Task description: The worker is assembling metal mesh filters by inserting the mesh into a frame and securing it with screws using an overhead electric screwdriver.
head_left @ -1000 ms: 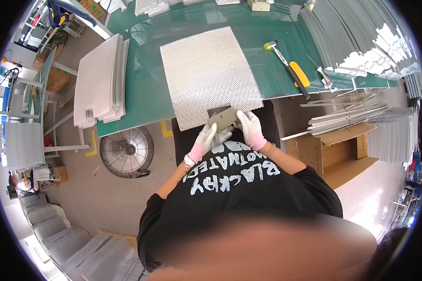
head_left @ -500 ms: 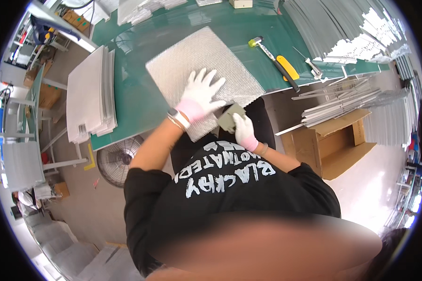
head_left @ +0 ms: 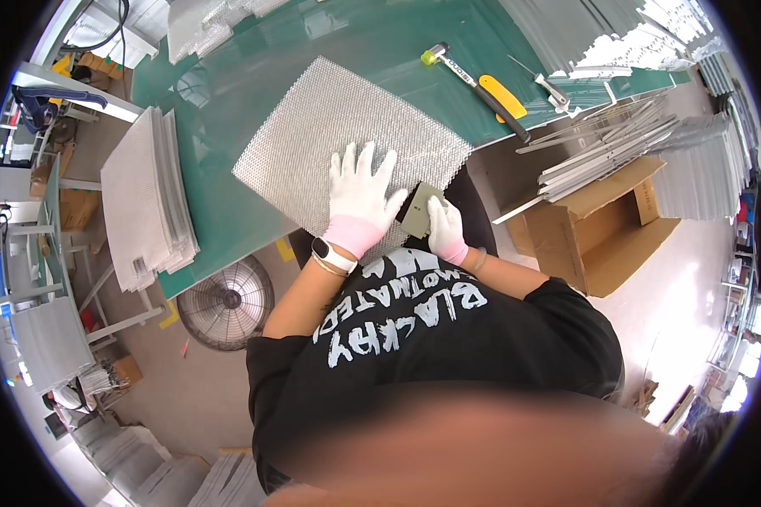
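A silvery metal mesh sheet (head_left: 313, 127) lies askew on the green table (head_left: 237, 101), its near corner sticking out past the table edge toward my body. My left hand (head_left: 359, 190), in a white glove with a pink cuff, rests flat on the sheet with fingers spread. My right hand (head_left: 446, 228), gloved the same way, grips a flat grey-green block (head_left: 420, 209) at the sheet's near right edge. The fingers are closed around the block's right side. Whether the block touches the mesh is hard to tell.
To the right lie a mallet (head_left: 478, 89), a yellow-handled tool (head_left: 500, 95) and a small grey-handled tool (head_left: 554, 91). Stacked panels (head_left: 144, 203) stand at the left edge. An open cardboard box (head_left: 566, 245) and thin metal strips (head_left: 600, 156) are at right; a floor fan (head_left: 228, 300) is below.
The view has turned somewhat. The mesh sheet appears slightly rotated counter-clockwise on the table, with my left hand still flat on it. My right hand keeps hold of the block near the edge.
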Demonstrator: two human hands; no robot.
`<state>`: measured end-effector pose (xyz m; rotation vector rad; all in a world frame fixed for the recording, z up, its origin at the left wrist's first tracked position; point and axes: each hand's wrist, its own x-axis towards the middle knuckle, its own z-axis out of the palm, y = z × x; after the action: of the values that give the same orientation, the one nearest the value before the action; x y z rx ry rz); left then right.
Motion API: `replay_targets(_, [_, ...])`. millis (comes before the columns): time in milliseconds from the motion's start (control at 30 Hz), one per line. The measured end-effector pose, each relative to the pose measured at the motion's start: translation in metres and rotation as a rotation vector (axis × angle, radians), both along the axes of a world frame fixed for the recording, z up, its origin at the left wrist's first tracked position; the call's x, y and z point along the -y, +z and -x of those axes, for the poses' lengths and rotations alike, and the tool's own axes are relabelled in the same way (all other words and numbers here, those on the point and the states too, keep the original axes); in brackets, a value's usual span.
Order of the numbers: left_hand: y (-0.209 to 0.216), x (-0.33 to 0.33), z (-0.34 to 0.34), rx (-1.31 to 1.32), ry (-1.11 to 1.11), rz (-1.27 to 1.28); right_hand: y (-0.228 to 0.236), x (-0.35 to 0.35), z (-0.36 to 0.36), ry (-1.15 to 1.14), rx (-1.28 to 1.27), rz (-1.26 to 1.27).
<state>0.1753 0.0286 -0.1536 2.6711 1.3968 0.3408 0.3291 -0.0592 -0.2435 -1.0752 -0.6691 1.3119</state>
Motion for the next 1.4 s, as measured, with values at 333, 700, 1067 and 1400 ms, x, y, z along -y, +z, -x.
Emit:
replay_targets(333, [0.004, -0.009, 0.002, 0.009, -0.021, -0.024, -0.011, -0.015, 0.008, -0.079, 0.116, -0.057])
replay_targets(700, [0.004, 0.013, 0.001, -0.024, 0.011, 0.022, 0.022, -0.014, 0.005, -0.017, -0.107, 0.125])
replay_targets(1067, [0.005, 0.007, -0.004, -0.130, 0.041, 0.046, 0.018, -0.041, 0.011, -0.041, -0.256, 0.152])
replay_targets(1400, [0.021, -0.066, 0.014, -0.115, -0.323, -0.119, 0.019, -0.045, -0.087, 0.637, 1.213, -0.071])
